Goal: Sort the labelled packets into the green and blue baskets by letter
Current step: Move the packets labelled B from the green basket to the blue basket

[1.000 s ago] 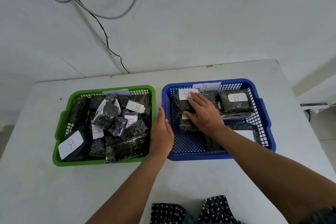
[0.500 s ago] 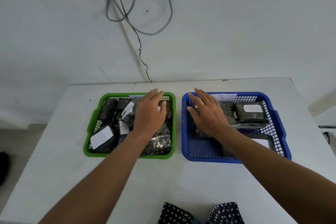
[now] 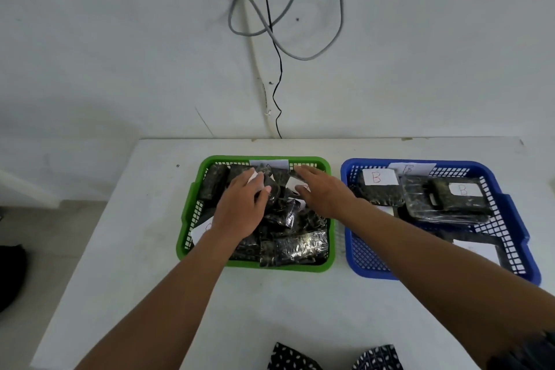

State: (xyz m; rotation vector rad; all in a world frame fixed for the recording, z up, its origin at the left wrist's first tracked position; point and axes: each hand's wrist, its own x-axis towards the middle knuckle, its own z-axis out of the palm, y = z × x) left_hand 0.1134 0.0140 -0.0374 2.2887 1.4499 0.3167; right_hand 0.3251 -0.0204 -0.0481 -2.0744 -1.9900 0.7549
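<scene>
A: Progress check. Blue basket [image 3: 507,213] at 3 o'clock on the table [image 3: 144,249]?

B: Partly filled. One packet [image 3: 379,192] with a red B label at its 10 o'clock corner, another B packet [image 3: 450,198] beside it toward 2 o'clock. A third label at the 12 o'clock rim, letter half hidden. More dark packets and a white label toward 5 o'clock, letter unreadable. Lots of bare mesh at 7 o'clock.

A: Green basket [image 3: 187,219]?

B: At 9 o'clock of the blue one, just beside it, not touching. Piled with a heap of packets [image 3: 294,246], jumbled and overlapping. Few letters readable there; one white label pokes out at 7 o'clock, mostly under the left forearm.

A: Hands?

B: Both over the green basket. Left hand [image 3: 240,207] lies on the heap, fingers curled around a packet near the middle; looks like a grip, but the thumb side is hidden. Right hand [image 3: 326,192] reaches across at 2 o'clock of the heap, fingers straight and spread, holding nothing, fingertips at the far packets.

A: Verdict?

B: Judgement only: sorting is midway at best. A few B packets sit in blue; most of the stock is unsorted in green, so plenty left.
</scene>
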